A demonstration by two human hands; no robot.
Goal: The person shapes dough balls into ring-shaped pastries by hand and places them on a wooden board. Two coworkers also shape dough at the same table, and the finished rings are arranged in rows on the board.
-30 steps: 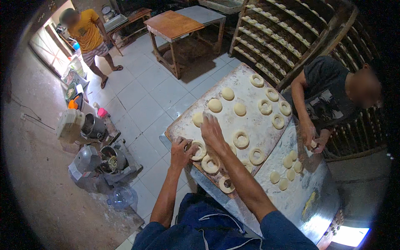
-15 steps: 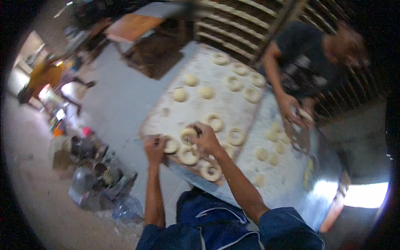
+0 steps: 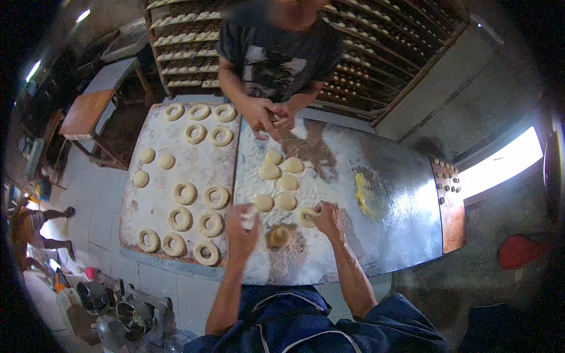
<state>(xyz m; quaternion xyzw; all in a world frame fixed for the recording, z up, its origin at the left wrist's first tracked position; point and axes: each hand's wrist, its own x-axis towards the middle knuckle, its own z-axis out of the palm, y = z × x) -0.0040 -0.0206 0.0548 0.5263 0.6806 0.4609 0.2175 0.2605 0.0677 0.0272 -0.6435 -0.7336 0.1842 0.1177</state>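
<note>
My right hand [image 3: 328, 220] closes its fingers on the edge of a pale piece of dough [image 3: 306, 217] on the floured table [image 3: 329, 259]. A round dough piece [image 3: 286, 201] lies just beyond it, among several others. My left hand [image 3: 242, 232] is over the left part of the floured area, blurred, with thumb and fingers apart and nothing visible in it. Beside it, a floured board [image 3: 159, 206] bears several dough rings [image 3: 210, 225] and three round dough pieces [image 3: 166, 161]. Between my hands is a brownish round shape [image 3: 279, 237] I cannot make out.
Across the table a person [image 3: 271, 65] in a dark shirt has both hands together over the table edge. Racks [image 3: 188, 56] with rows of dough stand behind. A yellow smear [image 3: 361, 194] marks the table's right part. A board with small pieces [image 3: 452, 229] is at its right end.
The view has swung right. My hands have left the dough rings on the board; my right hand now grips dough on the floured table, and my left hand is beside the board.
</note>
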